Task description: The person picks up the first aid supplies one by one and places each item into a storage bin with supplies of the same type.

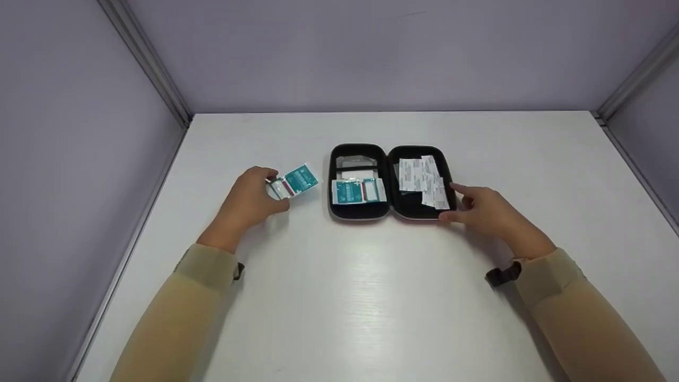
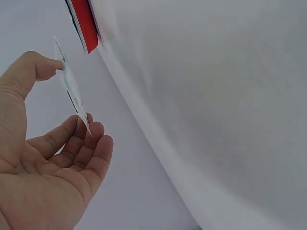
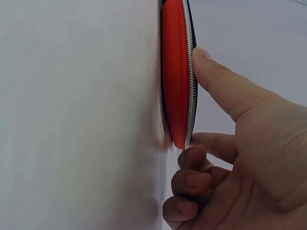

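In the head view my left hand pinches a flat teal-and-white packet with a red stripe, above the table left of the case. The left wrist view shows the packet edge-on between thumb and fingers. An open zippered case, black inside, lies flat with its two halves side by side. Its red outside shows in the right wrist view. My right hand holds the case's right half at its near right corner, thumb and index finger on the zip edge, other fingers curled.
A similar teal packet lies in the case's left half, below a black elastic strap over clear and white packaging. Several white printed packets overlap in the right half. The white table meets grey walls at the back and sides.
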`<act>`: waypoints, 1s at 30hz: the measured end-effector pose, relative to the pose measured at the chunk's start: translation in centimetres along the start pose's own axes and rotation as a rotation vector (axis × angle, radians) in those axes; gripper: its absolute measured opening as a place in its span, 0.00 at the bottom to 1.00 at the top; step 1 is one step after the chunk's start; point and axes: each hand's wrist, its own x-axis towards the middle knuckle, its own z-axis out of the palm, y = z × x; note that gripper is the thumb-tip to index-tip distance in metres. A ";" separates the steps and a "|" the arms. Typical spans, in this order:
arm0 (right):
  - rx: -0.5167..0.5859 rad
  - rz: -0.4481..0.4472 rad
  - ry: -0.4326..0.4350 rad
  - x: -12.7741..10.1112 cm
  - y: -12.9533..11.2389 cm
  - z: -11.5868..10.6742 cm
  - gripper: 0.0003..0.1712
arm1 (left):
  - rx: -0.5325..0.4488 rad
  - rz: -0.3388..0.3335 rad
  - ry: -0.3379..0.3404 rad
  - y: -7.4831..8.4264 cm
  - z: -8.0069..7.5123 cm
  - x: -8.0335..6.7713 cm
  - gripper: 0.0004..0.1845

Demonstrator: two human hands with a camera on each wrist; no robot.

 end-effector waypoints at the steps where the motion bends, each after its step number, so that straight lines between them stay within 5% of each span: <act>1: 0.000 -0.003 0.002 0.0 0.0 0.0 0.62 | 0.001 0.009 0.001 0.1 0.1 0.1 0.42; 13: -0.002 -0.024 0.009 0.1 0.2 -0.1 0.63 | -0.055 0.109 -0.001 2.8 1.1 1.0 0.41; 30: 0.018 -0.006 -0.005 0.2 0.3 0.0 0.62 | -0.077 0.215 -0.061 4.4 3.1 4.0 0.41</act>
